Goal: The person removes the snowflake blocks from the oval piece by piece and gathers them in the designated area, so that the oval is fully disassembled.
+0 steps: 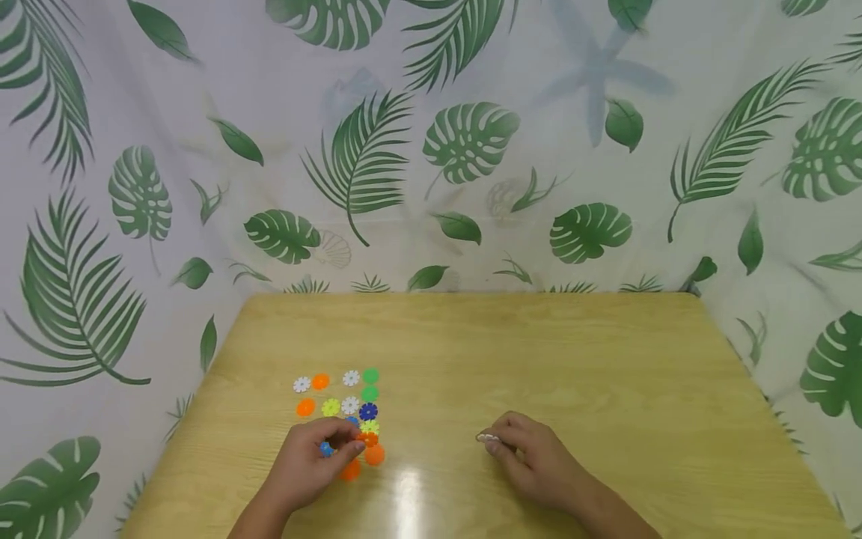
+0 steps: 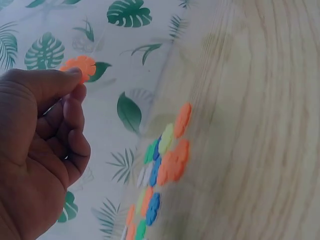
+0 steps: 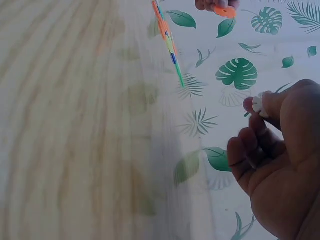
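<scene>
An orange flower-shaped disc [image 2: 86, 66] is pinched between the thumb and forefinger of my left hand [image 1: 313, 460], above the near end of a group of discs on the table. My right hand [image 1: 539, 460], over the table to the right of the group, pinches a white notched disc [image 3: 258, 104] by its edge. Below and beyond the left hand lie the flat discs: a dark blue disc [image 1: 368, 412], a yellow disc [image 1: 331, 407], a green disc [image 1: 371, 376], a white disc [image 1: 301, 384] and an orange disc [image 1: 306, 407], among several others. The left hand partly hides some blue and orange ones.
The light wooden table [image 1: 572, 352] reaches back to a white cloth [image 1: 458, 254] printed with green leaves, which hangs behind it and along both sides. The discs lie in loose rows on the table's left half. A bright reflection shows on the front of the tabletop.
</scene>
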`<control>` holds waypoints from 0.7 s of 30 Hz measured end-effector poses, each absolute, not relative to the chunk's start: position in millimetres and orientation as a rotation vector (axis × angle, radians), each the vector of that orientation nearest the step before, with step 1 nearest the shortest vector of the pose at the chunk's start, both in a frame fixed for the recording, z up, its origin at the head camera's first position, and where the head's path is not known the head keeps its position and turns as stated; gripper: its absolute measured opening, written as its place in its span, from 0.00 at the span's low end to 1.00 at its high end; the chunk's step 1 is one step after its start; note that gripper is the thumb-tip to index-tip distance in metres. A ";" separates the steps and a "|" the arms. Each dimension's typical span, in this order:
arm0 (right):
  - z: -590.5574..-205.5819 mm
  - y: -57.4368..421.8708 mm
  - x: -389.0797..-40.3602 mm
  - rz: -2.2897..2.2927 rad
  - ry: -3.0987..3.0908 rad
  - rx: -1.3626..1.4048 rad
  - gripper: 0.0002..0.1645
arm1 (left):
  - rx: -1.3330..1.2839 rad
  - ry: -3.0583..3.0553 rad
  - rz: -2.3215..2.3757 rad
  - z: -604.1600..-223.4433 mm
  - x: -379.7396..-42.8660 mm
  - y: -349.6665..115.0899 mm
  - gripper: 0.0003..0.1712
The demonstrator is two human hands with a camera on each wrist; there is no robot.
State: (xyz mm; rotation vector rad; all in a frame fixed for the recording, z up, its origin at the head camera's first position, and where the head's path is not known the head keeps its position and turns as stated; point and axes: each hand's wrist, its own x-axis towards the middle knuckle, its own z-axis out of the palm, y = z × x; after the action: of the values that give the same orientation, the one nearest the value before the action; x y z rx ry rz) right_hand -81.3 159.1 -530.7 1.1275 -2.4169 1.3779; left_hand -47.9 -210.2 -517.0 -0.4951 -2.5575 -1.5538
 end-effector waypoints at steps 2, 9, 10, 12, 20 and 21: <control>-530.2 156.6 -82.2 1.358 -2.442 1.092 0.12 | -0.438 -2.584 -1.555 -518.9 -44.7 -216.3 0.05; -526.7 143.7 -88.8 1.308 -2.521 1.004 0.11 | -0.331 -2.613 -1.501 -519.7 -41.9 -234.2 0.04; -525.9 141.7 -89.8 1.311 -2.539 0.996 0.12 | -0.321 -2.615 -1.496 -518.9 -42.5 -236.9 0.04; -525.1 137.2 -91.9 1.322 -2.579 0.983 0.15 | -0.295 -2.634 -1.473 -517.5 -43.2 -241.9 0.03; -530.6 114.2 -97.5 1.437 -2.661 1.012 0.14 | 0.040 -2.891 -1.428 -523.7 -29.5 -254.8 0.02; -531.9 110.3 -98.0 1.450 -2.670 1.016 0.14 | 0.083 -2.929 -1.422 -525.9 -26.4 -256.1 0.02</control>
State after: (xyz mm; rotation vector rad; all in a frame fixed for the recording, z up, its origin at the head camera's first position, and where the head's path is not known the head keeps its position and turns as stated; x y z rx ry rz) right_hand -98.0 110.3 -531.9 1.0158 -2.6696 1.4500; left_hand -26.4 -256.1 -525.9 0.0835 -2.9293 -1.4222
